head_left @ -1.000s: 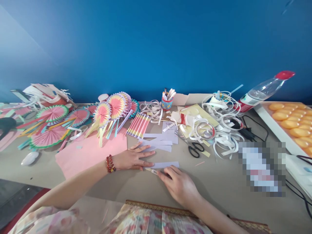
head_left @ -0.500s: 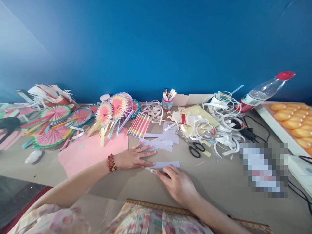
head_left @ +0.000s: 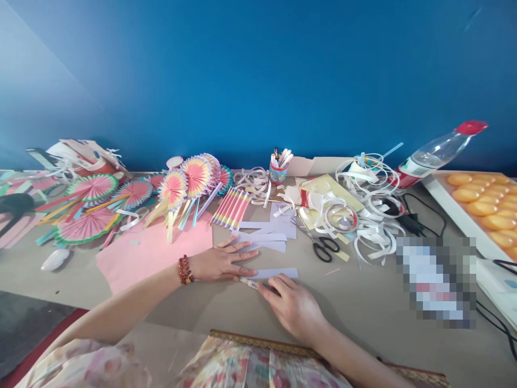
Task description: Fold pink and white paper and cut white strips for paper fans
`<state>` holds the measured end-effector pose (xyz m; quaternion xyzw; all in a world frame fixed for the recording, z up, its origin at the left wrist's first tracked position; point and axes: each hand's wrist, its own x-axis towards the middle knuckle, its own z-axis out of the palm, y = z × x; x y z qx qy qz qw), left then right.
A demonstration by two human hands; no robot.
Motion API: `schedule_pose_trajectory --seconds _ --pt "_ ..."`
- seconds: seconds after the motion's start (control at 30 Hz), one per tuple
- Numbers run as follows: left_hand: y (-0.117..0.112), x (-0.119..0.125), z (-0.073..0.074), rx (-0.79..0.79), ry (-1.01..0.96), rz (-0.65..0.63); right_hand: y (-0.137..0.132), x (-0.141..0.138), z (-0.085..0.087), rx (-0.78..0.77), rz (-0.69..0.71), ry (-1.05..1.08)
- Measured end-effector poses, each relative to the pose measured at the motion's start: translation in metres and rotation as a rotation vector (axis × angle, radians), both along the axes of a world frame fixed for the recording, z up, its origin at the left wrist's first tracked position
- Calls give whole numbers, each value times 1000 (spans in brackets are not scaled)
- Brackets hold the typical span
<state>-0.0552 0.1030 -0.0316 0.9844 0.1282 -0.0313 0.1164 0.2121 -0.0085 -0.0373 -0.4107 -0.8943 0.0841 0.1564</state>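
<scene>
My left hand (head_left: 214,263), with a beaded bracelet at the wrist, lies flat with its fingers spread on the table. Its fingertips press on the left end of a lavender paper strip (head_left: 278,273) and reach toward more lavender strips (head_left: 262,237) just above. Closed round a small light-coloured utility knife (head_left: 252,284) is my right hand (head_left: 297,307). The knife points left, close along the near edge of the strip and by my left fingers. Most of its handle is hidden in my right hand.
Pink paper (head_left: 161,253) lies left, with pleated paper fans (head_left: 194,175) beyond it. A pleated striped piece (head_left: 231,209), a pen cup (head_left: 278,172), black-handled scissors (head_left: 325,249) and curled white strips (head_left: 374,237) lie beyond my hands. A bottle (head_left: 428,153) leans at right.
My right hand and the utility knife have shifted very slightly to the left. My left hand stays flat in the same place.
</scene>
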Motion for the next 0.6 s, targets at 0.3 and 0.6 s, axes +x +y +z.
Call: schedule_pose_trajectory --seconds 0.3,0.6 --pt "0 0 7 -36 7 -13 0 0 -3 6 3 -20" --pt "-2 1 15 -91 21 -15 -1 -2 -3 34 7 -10"
